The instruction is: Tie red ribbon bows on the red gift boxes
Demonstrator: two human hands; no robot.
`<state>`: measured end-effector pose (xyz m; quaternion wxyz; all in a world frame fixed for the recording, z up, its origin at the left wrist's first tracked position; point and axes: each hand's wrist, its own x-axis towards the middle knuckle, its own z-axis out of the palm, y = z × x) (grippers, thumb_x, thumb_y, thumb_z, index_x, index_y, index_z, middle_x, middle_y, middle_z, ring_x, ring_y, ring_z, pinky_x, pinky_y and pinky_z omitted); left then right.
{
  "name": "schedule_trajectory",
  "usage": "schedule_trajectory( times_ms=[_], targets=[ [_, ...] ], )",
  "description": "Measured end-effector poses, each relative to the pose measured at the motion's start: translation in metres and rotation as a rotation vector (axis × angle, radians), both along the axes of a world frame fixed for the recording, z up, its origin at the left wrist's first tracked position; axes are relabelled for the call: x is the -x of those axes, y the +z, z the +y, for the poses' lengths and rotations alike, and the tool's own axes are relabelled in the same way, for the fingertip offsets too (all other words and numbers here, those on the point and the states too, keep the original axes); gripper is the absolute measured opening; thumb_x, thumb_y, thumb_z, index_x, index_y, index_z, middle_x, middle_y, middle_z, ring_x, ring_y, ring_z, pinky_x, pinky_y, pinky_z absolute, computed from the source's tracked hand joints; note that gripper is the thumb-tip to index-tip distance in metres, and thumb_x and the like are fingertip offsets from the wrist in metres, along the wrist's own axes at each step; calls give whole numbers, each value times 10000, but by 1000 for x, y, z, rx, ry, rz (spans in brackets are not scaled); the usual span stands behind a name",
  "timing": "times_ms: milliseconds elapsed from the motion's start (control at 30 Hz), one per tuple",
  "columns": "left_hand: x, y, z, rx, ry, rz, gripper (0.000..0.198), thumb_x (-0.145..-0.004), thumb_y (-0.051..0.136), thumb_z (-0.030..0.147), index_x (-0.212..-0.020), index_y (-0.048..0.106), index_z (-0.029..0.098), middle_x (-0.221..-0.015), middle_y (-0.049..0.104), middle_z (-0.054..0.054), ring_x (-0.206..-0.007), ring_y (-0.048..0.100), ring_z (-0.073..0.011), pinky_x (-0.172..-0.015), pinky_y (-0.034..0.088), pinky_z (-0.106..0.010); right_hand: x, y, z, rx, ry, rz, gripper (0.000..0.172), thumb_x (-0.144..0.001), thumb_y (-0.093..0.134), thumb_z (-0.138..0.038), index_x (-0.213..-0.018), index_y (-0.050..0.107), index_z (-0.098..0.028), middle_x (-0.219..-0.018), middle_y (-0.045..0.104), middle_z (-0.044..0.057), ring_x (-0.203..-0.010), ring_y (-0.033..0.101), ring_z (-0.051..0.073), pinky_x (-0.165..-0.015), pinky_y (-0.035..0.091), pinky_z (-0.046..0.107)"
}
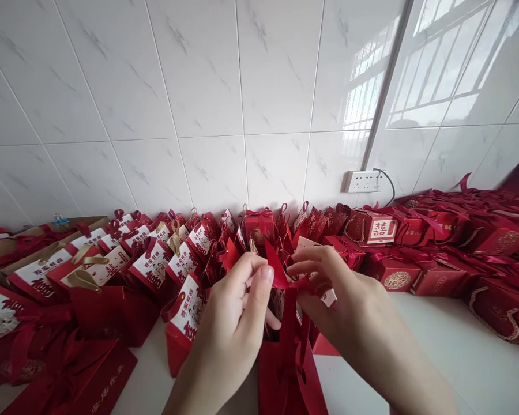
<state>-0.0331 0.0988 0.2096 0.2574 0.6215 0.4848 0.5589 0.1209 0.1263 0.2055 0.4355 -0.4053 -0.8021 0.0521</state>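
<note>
A red gift bag (pixel 285 357) stands at the front centre of the white surface, and a red ribbon (pixel 279 271) rises from its top. My left hand (pixel 237 317) pinches the ribbon on the left side of the bag's mouth, thumb up against it. On the right side my right hand (pixel 328 294) curls its fingers around the other end of the ribbon. Both hands are closed on it, close together above the bag.
Several red gift bags with white labels (pixel 151 265) crowd the left and back. Red boxes with ribbons (pixel 372 227) pile up at the right. A white tiled wall stands behind, with a power socket (pixel 362 181) and cable. Bare white surface (pixel 458 346) shows at the front right.
</note>
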Motion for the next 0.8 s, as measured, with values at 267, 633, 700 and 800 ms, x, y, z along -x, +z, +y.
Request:
schedule_trajectory(
  times_ms=[267, 633, 700, 800],
  targets=[
    [8, -2, 2, 124, -67, -90, 355, -962, 391, 507, -808, 516, 213, -583, 531, 43, -468, 653, -140, -401, 471, -197, -5, 7, -2, 143, 137, 39, 154, -808, 612, -87, -858, 648, -229, -754, 682, -37, -594, 602, 107, -511, 447, 193],
    [8, 1, 4, 101, -94, -163, 338, -931, 490, 489, -778, 523, 190, -683, 614, 12, -536, 664, -130, -431, 578, -216, -23, 9, 2, 165, 336, 272, 92, -927, 609, -248, -870, 680, -260, -793, 695, -19, -725, 654, 113, -617, 515, 159],
    [9, 0, 5, 90, -101, -151, 308, -935, 502, 449, -779, 538, 186, -658, 616, 16, -507, 650, -110, -443, 570, -182, -22, 8, 2, 92, 283, 268, 122, -933, 584, -200, -904, 664, -286, -848, 692, -29, -776, 646, 102, -636, 506, 139],
    [8, 0, 5, 91, -123, -140, 270, -935, 518, 408, -790, 563, 184, -623, 599, 32, -452, 624, -87, -433, 541, -143, -18, 6, 3, 73, 251, 354, 130, -941, 574, -199, -979, 633, -309, -854, 674, -40, -754, 633, 81, -614, 504, 114]
  ],
)
